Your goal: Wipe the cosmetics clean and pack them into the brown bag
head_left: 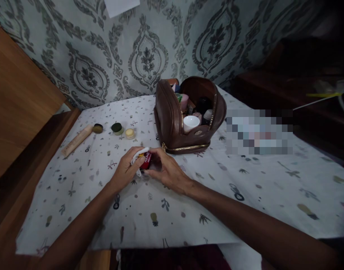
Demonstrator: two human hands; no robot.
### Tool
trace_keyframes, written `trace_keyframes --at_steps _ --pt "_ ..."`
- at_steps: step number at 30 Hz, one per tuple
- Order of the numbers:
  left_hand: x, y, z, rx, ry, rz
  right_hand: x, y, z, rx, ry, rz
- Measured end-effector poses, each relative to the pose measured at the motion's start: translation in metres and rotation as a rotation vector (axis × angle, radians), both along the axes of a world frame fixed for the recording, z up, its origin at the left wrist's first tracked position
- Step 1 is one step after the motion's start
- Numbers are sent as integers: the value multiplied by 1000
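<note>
Just in front of the bag, my two hands meet over a small red container (145, 160) with pale lettering and a yellow patch. My left hand (127, 168) is closed around a white cloth (138, 153), which it presses against the container's left side. From the right, my right hand (169, 168) grips the container between thumb and fingers. Behind them stands a brown leather cosmetic bag (172, 120), unzipped, with several items inside, among them a white round lid or jar (191, 123) near its front. The container's underside is hidden by my fingers.
To the left lie a beige tube (78, 141) with a dark gold cap (97, 128), a green jar with a dark lid (117, 128) and a small yellow jar (130, 134). A printed white cloth (183, 217) covers the table. A wooden panel (17, 93) borders the left; a patterned curtain hangs behind.
</note>
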State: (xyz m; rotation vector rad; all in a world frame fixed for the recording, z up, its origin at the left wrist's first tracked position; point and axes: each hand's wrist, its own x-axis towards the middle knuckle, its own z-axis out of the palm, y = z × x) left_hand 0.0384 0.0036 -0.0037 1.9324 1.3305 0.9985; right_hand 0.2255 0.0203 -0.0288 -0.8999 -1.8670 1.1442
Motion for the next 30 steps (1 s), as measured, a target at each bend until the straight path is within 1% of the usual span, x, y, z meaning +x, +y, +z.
trace_keyframes --at_steps 2,5,8,12,15,18,23,26,30 --pt "-1 1 0 14 7 -6 1 1 1 -4 19 19" --pt "-3 2 -2 53 11 -21 1 1 1 -53 83 40" --pt "-4 2 -3 121 27 -50 1 2 0 -142 174 35" --pt "-4 1 -7 196 107 -94 2 5 0 -270 245 8" --pt "-3 -1 -10 231 191 -111 3 7 1 -271 239 -34" --pt "-2 -2 -12 213 227 -107 3 8 3 -275 251 -47" --pt "-3 0 -10 134 160 -55 -1 6 3 -437 378 52" --pt "-4 1 -11 183 125 -81 -3 6 1 -506 442 90" --pt "-4 1 -14 243 102 -117 -1 9 -1 -529 444 135"
